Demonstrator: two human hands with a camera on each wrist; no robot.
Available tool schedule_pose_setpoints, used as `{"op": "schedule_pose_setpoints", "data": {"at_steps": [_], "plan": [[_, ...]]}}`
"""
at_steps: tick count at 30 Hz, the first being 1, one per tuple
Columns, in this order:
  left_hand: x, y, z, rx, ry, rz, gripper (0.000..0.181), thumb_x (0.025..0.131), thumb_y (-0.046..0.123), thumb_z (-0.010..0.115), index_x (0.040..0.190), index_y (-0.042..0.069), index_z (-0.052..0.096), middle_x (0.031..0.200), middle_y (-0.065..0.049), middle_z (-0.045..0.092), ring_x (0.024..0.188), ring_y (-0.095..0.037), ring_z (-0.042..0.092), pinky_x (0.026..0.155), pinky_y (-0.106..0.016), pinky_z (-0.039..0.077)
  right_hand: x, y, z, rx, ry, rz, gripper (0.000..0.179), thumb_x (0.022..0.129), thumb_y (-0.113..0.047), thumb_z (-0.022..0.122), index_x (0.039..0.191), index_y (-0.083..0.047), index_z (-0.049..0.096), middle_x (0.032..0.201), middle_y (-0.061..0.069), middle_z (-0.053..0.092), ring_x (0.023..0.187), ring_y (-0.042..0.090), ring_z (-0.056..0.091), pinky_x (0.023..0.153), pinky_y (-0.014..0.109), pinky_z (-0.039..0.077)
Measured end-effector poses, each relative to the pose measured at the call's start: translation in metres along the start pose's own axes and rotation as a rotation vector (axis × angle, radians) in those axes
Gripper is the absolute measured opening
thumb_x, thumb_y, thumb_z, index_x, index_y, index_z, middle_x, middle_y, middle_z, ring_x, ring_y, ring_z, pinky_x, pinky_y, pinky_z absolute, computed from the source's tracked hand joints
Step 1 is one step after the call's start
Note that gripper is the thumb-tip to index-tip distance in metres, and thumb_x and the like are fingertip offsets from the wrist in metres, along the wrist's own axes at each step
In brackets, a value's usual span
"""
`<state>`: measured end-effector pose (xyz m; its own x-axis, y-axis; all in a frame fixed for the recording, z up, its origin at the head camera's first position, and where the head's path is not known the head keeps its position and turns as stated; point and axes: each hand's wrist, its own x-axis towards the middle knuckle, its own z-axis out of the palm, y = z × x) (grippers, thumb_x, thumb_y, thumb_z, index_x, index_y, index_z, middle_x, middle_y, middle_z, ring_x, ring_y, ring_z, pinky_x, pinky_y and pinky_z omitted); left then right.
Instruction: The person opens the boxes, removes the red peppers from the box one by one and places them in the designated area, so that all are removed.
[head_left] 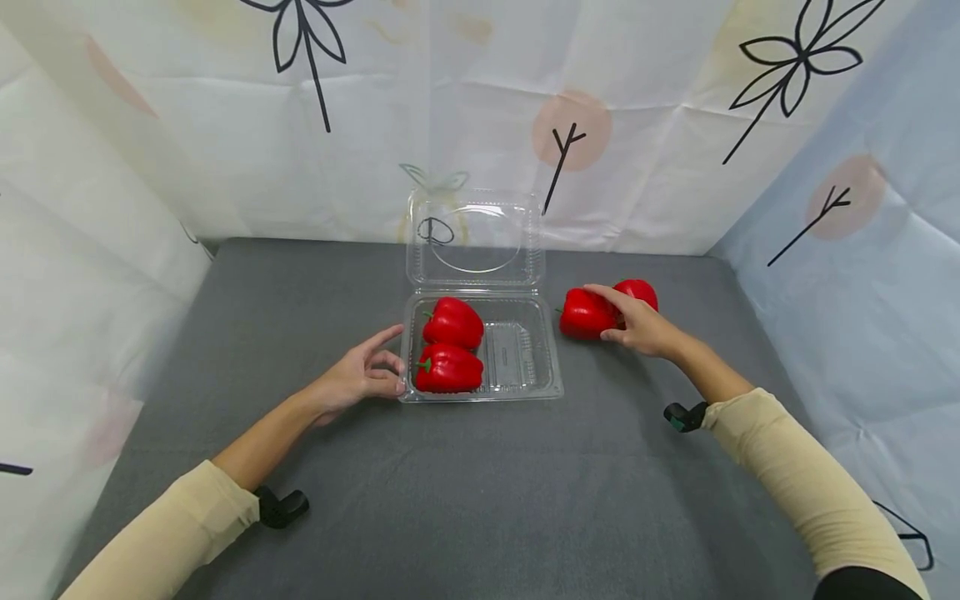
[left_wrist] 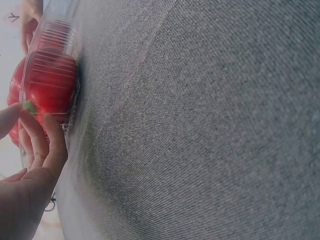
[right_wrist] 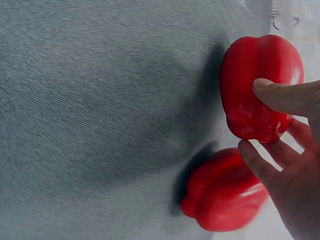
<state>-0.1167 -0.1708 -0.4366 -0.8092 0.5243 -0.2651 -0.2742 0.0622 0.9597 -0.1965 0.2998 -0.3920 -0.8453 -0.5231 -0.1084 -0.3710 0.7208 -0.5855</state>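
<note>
An open clear plastic clamshell box point(head_left: 517, 392) holds two red bell peppers point(head_left: 453, 322) in its left half, one behind the other. My left hand point(head_left: 365, 375) touches the box's left rim with loosely bent, spread fingers; in the left wrist view, its fingertips lie by the rim beside a pepper's green stem. To the right of the box, my right hand point(head_left: 641, 325) grips a red bell pepper point(right_wrist: 255, 90), thumb on one side and fingers round the other. Another red bell pepper point(right_wrist: 225, 195) lies just beyond that hand.
The box's transparent lid point(head_left: 476, 237) stands raised at the back, near the patterned cloth wall point(head_left: 480, 108). Grey cloth point(head_left: 480, 500) covers the table. White cloth panels point(head_left: 67, 250) border the left and right sides. Dark wrist-camera mounts point(head_left: 281, 507) sit under both forearms.
</note>
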Motion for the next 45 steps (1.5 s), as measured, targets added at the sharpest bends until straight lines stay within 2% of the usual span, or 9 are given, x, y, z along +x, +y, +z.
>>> {"op": "schedule_pose_setpoints", "data": {"at_steps": [6, 18, 28, 38, 45], "plan": [[-0.001, 0.000, 0.001, 0.002, -0.003, 0.008, 0.091, 0.089, 0.000, 0.069, 0.160, 0.017, 0.014, 0.109, -0.011, 0.054, 0.086, -0.017, 0.066, 0.084, -0.032, 0.055, 0.001, 0.005, 0.007, -0.002, 0.011, 0.002, 0.078, 0.086, 0.005, 0.071, 0.153, -0.007, 0.032, 0.150, 0.023, 0.038, 0.131, 0.041, 0.038, 0.100, 0.063, 0.039], [0.001, -0.003, 0.002, 0.006, 0.005, 0.003, 0.091, 0.089, 0.001, 0.070, 0.160, 0.017, 0.015, 0.109, -0.012, 0.054, 0.086, -0.018, 0.065, 0.084, -0.032, 0.055, 0.004, 0.003, 0.005, -0.005, 0.032, 0.001, 0.076, 0.086, 0.005, 0.071, 0.152, 0.000, 0.033, 0.150, 0.024, 0.038, 0.133, 0.043, 0.038, 0.105, 0.065, 0.033], [0.000, -0.004, 0.001, 0.003, 0.010, 0.002, 0.091, 0.089, 0.001, 0.070, 0.160, 0.018, 0.015, 0.108, -0.012, 0.054, 0.085, -0.017, 0.065, 0.084, -0.032, 0.055, 0.003, -0.002, 0.000, -0.039, 0.045, 0.018, 0.078, 0.084, -0.002, 0.075, 0.151, -0.001, 0.035, 0.149, 0.024, 0.040, 0.131, 0.042, 0.040, 0.100, 0.065, 0.040], [-0.001, -0.003, 0.000, 0.009, 0.005, -0.003, 0.091, 0.089, 0.002, 0.070, 0.160, 0.018, 0.014, 0.109, -0.012, 0.054, 0.084, -0.017, 0.065, 0.085, -0.032, 0.055, 0.009, -0.029, -0.010, -0.073, 0.051, 0.003, 0.078, 0.085, -0.007, 0.074, 0.152, -0.002, 0.033, 0.151, 0.022, 0.038, 0.131, 0.042, 0.041, 0.099, 0.060, 0.044], [0.001, -0.002, 0.000, 0.010, 0.004, -0.003, 0.091, 0.090, 0.001, 0.070, 0.160, 0.018, 0.014, 0.110, -0.013, 0.054, 0.085, -0.017, 0.065, 0.085, -0.032, 0.054, 0.016, -0.064, -0.006, -0.049, 0.017, -0.084, 0.080, 0.086, -0.016, 0.076, 0.153, -0.009, 0.034, 0.153, 0.016, 0.039, 0.136, 0.036, 0.041, 0.103, 0.060, 0.039]]}}
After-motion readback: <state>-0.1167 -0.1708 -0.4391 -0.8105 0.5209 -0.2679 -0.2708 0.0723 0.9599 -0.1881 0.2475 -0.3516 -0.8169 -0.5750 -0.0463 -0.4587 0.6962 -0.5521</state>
